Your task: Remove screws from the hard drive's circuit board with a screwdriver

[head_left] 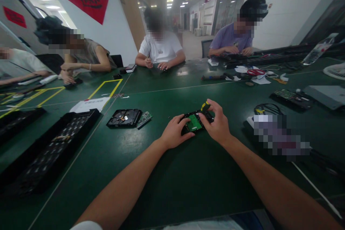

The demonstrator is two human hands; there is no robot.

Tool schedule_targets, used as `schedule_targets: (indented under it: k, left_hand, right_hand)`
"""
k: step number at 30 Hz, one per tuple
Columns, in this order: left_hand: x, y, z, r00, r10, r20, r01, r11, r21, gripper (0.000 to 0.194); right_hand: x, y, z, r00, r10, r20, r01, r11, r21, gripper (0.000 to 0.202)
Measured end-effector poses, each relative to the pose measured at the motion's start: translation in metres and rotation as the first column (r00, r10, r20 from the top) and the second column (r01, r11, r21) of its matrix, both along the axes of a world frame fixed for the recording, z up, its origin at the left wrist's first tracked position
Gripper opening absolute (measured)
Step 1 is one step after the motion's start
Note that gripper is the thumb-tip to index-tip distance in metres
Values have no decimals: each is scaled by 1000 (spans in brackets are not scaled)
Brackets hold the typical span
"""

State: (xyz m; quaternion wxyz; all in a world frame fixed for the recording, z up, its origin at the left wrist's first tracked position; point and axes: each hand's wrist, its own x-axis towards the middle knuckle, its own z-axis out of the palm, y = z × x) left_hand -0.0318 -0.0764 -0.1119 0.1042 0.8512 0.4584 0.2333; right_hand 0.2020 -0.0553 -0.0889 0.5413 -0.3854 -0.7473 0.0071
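A hard drive with a green circuit board facing up lies on the green table in front of me. My left hand grips its left side, fingers over the top edge and thumb along the near edge. My right hand is closed around a small yellow-and-black screwdriver, tilted above the drive's right part. The screwdriver's tip is too small to make out. Left of my hands sits another black drive body, with a loose circuit board beside it.
Long black trays stand at left, near a white paper. To the right are another drive, a grey metal box, a cable loop and a blurred-out object. Several people work across the table; red-handled scissors lie at back right.
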Motion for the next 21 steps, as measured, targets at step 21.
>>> schedule_targets:
  k: [21]
  left_hand:
    - [0, -2, 3, 1000, 4, 9, -4, 1000, -8, 71]
  right_hand:
    - [-3, -6, 4, 1000, 0, 6, 0, 998, -65, 66]
